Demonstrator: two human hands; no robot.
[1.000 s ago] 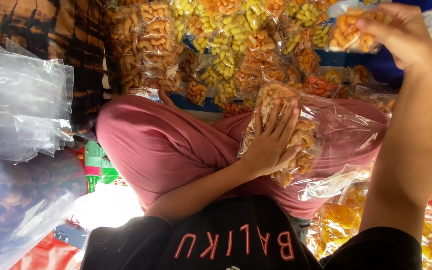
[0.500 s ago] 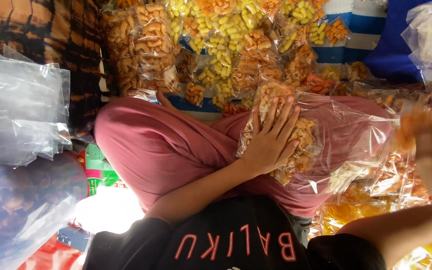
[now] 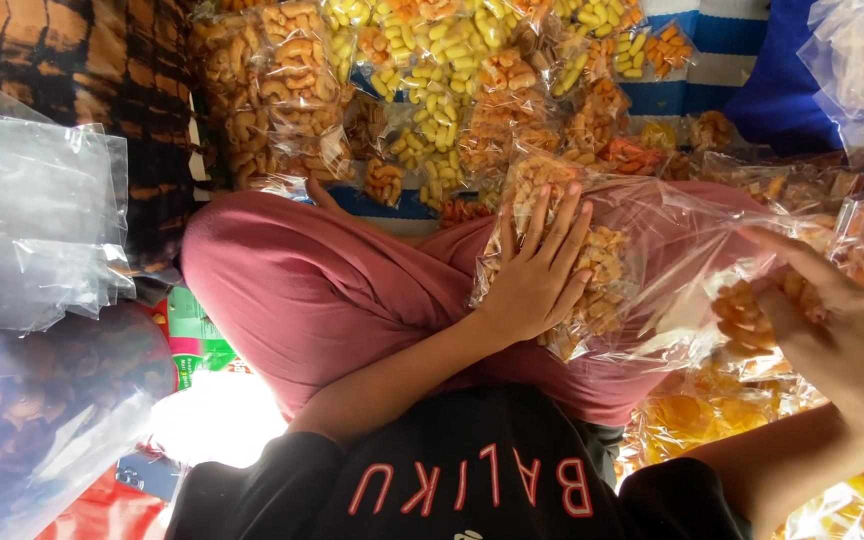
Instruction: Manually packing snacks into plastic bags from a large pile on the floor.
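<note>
I sit cross-legged in dusty-pink trousers. My left hand lies flat, fingers spread, on a large clear plastic bag resting on my lap; the bag holds small packets of pale orange snacks. My right hand is at the bag's open right side, fingers closed round a small packet of orange snacks. Whether that packet is inside the bag's mouth or just at it, I cannot tell.
Several small packets of yellow and orange snacks are heaped beyond my knees. A stack of empty clear bags lies at the left, above a big bag of brown snacks. More orange and yellow snack bags sit at the lower right.
My right hand, up at the top right with a small packet a second ago, has swung down to the big bag's right side. My left hand has stayed flat on the bag.
</note>
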